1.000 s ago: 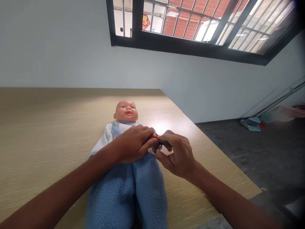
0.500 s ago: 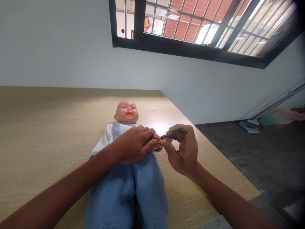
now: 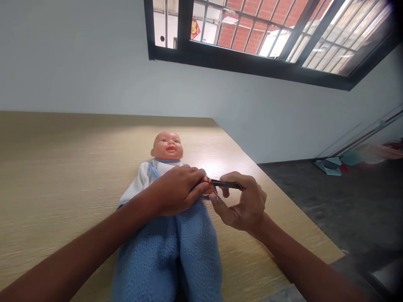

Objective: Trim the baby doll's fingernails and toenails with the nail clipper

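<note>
The doll's small hand (image 3: 208,187) is pinched in the closed left hand (image 3: 178,188). A metal nail clipper (image 3: 225,185), lever raised, is gripped by the right hand (image 3: 244,203) against it. The doll (image 3: 168,209) is laid face-up on the table (image 3: 63,167); no writing can be read.

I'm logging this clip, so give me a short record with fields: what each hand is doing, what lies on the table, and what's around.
left hand: left hand grips the doll's hand, pinched between its fingers
right hand: right hand holds a nail clipper, its lever raised, tip at the doll's hand
doll: doll lies on its back, head away from the person, in a blue fleece suit with white sleeves
surface: wooden table
surroundings: grey wall, barred window, dark floor at right
</note>
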Available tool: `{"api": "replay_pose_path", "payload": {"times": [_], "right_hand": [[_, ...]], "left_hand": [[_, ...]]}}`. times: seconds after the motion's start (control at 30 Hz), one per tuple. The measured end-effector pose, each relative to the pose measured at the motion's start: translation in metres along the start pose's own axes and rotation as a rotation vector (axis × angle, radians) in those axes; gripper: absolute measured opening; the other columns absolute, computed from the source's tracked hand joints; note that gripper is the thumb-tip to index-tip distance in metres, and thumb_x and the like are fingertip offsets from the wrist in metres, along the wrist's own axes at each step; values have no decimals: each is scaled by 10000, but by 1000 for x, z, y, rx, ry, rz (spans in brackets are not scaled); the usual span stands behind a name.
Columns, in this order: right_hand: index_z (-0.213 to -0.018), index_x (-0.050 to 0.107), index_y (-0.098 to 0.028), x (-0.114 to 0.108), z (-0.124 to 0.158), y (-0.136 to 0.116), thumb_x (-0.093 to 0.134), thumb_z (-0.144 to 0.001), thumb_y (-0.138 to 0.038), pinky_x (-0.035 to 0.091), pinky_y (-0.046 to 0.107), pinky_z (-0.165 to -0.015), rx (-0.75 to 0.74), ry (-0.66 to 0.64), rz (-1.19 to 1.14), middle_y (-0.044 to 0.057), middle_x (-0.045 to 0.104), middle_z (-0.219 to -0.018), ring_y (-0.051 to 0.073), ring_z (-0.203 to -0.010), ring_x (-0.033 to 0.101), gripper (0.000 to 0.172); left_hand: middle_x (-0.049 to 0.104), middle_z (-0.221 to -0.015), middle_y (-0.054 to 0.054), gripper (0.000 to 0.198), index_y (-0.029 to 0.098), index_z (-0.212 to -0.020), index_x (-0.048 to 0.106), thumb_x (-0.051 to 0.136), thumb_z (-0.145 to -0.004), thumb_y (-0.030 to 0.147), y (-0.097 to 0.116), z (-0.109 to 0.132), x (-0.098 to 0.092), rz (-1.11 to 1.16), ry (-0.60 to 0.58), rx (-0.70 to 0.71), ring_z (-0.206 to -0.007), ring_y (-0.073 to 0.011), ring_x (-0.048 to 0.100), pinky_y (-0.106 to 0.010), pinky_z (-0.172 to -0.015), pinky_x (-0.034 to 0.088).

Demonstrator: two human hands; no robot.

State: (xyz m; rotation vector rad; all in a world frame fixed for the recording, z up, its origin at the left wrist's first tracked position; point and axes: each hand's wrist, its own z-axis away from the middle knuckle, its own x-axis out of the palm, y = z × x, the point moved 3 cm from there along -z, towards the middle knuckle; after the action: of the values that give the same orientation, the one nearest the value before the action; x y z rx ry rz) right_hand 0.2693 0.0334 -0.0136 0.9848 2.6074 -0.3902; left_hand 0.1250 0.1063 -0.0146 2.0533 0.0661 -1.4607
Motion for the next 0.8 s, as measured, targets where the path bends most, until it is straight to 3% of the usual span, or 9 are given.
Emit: {"api": "replay_pose_path", "payload": {"times": [0.57,0.8], "right_hand": [[-1027,490,-136,6,1,4,628,-831,-127,415,222,-513,-166,-99,-15,-25,521,-687,86,-582,480,240],[-1030,470,-139,6,2,5,622,-835,-138,391,218,-506,-85,-110,-32,-24,519,-708,71,-565,456,246]], "left_hand": [[599,-894,-22,420,173,-931,559,234,-998,431,-2,0,0,12,-5,-14,-858,-119,518,-293,-835,388],[604,-908,-21,427,177,-953,568,230,-998,434,-3,0,0,16,-7,-13,-864,-120,520,-305,-836,391]]}}
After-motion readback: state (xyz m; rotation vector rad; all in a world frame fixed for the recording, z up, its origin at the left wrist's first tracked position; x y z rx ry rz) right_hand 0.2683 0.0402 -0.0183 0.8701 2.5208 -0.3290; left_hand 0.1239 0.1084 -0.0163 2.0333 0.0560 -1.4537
